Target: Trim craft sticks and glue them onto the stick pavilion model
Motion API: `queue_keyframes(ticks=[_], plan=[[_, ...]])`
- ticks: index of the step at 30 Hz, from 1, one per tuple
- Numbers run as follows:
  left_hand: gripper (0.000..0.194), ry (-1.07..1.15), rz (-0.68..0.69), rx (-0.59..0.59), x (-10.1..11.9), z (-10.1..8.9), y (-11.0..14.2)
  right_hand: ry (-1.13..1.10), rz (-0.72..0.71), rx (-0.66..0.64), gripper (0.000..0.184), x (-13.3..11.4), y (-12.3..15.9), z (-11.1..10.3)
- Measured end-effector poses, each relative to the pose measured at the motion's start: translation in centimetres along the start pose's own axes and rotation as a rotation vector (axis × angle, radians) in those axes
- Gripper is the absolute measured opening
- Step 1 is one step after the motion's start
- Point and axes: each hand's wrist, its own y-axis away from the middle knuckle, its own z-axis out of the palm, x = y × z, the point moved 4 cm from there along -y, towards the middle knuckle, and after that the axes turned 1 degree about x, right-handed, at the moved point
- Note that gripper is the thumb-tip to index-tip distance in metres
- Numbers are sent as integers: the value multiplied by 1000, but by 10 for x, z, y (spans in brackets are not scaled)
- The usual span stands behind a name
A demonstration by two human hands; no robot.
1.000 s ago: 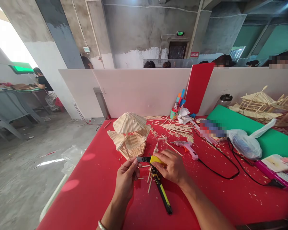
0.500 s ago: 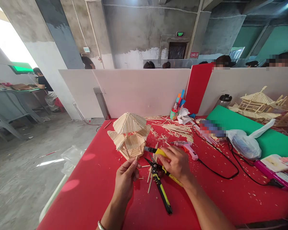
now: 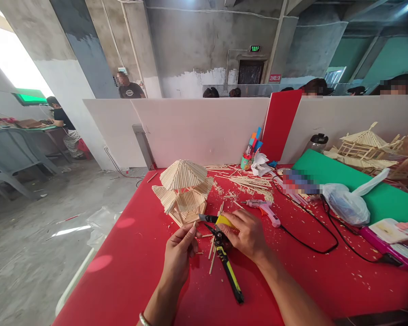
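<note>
My left hand pinches a short wooden stick between thumb and fingertips, just in front of the stick-built pavilion model. My right hand is closed around a yellow and black utility knife, its blade pointing left towards the pinched stick. A small gap seems to separate blade and stick. Pliers with black and yellow handles lie on the red table below the knife, partly covered by my right hand. Several loose sticks lie beside the pliers.
A pink glue gun with a black cord lies right of my hands. Behind it are a stick pile, a pen holder and crumpled tissue. A plastic bag and green board are at right, near another person's hand.
My right hand has moved slightly left with the knife, bringing its blade nearer the stick. My left hand stays almost still. A person behind the partition has come further into view.
</note>
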Motion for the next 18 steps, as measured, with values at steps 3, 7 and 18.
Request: queue_keyframes(ticks=[3, 7, 18], plan=[[34, -6, -6, 6, 0, 0, 0, -14, 16, 26, 28, 3, -1, -4], [36, 2, -16, -6, -2, 0, -1, -78, -61, -45, 29, -4, 0, 0], [39, 24, -22, -15, -2, 0, -2, -77, -22, -34, 30, -3, 0, 0]])
